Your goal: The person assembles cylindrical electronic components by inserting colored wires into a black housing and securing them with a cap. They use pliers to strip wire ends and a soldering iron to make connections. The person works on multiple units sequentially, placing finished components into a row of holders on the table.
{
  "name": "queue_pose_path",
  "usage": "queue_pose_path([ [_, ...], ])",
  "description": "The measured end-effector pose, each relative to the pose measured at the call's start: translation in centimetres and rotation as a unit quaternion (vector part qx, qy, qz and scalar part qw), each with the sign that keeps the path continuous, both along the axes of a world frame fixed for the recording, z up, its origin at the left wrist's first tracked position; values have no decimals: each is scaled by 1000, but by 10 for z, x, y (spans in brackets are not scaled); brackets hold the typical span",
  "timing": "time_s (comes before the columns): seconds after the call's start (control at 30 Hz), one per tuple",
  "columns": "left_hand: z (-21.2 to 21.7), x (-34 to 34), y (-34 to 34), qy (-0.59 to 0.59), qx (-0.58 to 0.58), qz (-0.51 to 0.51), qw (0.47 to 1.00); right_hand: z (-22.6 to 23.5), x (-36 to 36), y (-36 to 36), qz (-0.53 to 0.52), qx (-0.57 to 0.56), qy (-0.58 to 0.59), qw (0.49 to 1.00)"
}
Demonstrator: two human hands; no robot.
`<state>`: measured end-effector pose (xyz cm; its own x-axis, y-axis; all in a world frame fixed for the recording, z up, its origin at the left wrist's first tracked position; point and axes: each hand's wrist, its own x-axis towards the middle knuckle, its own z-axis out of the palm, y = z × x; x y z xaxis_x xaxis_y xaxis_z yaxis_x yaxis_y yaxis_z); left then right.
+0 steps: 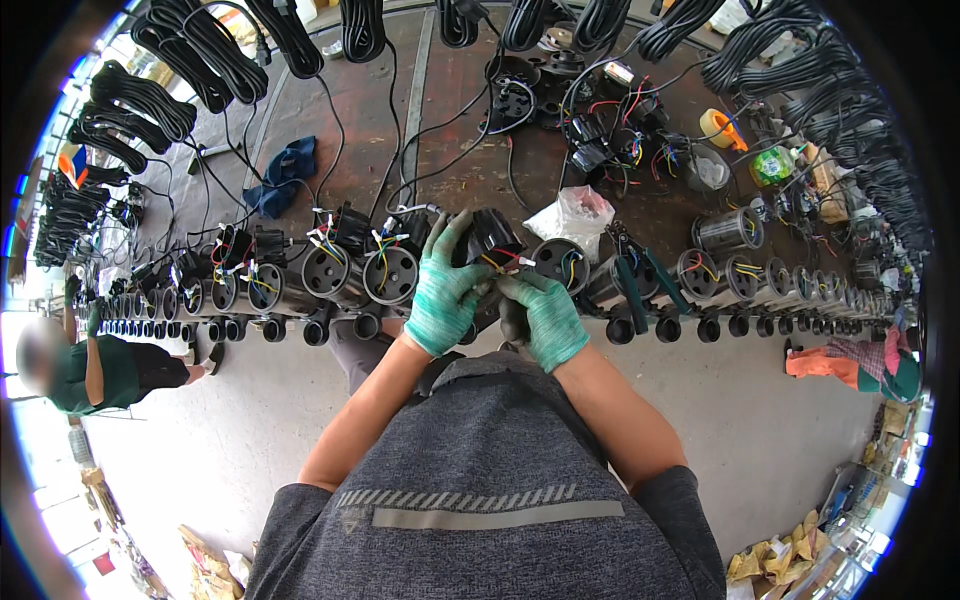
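Head view: left hand (445, 290) clasps the black module (492, 234) above the near edge of the surface (365, 120); right hand (546, 318) bunches by the wires (513, 261), exact pinch unclear. Module probably rigid, fairly heavy: grip its sides, sparing delicate wires.

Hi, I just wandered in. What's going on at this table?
A person is handling a black part with short coloured wires. The gloved left hand holds the part, and the gloved right hand is close to the wires; what its fingers touch is hidden. Black cylindrical housings line the near edge of the table, several with wires showing. A white plastic bag lies beyond the right hand, and coiled black cables line the far side.
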<state>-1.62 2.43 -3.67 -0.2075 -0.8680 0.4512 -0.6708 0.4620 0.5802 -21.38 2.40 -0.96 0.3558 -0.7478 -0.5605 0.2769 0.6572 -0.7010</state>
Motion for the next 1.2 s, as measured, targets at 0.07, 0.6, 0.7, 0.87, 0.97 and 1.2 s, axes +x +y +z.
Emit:
queue_pose_path([
  [0.07, -3, 1, -1, 20, 4, -1, 1000, 7, -3, 5, 5, -46, 37, 998],
  [0.6, 6, -1, 0, 11, 16, -21, 1000, -3, -3, 2, 45, -106, 44, 992],
  [0.7, 3, 2, 2, 22, 25, -19, 999, 1, 3, 15, -32, -8, 4, 999],
  [0.87, 5, 3, 1, 24, 20, -23, 999, -7, -12, 9, -16, -602, 362, 712],
  [0.97, 6, 3, 1, 21, 17, -31, 999, -11, -19, -8, 30, -706, 415, 574],
  [1.2, 5, 1, -3, 2, 11, -28, 1000, -17, -15, -14, 27, -546, 308, 779],
])
